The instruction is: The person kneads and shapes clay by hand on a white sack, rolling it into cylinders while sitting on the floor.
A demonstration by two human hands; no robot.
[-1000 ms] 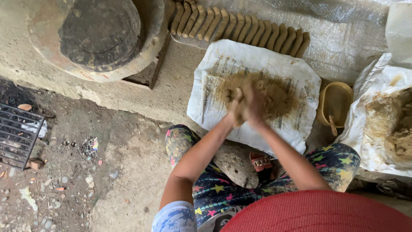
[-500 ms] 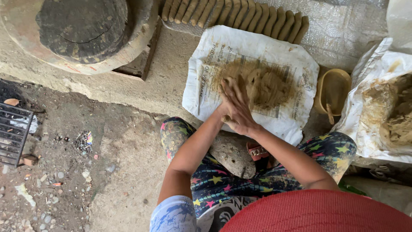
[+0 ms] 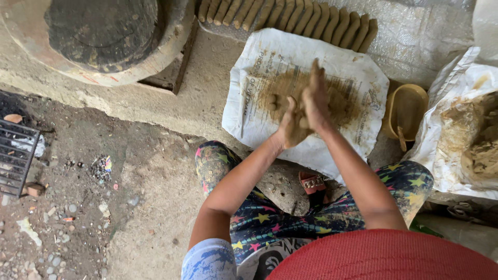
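Whatever lies between the left hand [image 3: 291, 126] and the right hand [image 3: 314, 98] is hidden — the palms press flat together and cover it. Both hands are a little blurred, so the fingers run together. The hands also cover the middle of the clay smear [image 3: 282, 88] on the white sack [image 3: 358, 78]. The second sack [image 3: 456, 135] of clay is cut by the right edge — the round stone wheel [image 3: 98, 36] by the top.

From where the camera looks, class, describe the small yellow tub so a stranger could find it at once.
Start at the white sack spread under the hands. Just off its right edge, before the crumpled bag of clay, sits the yellow tub: the only yellow, oval, open vessel there.
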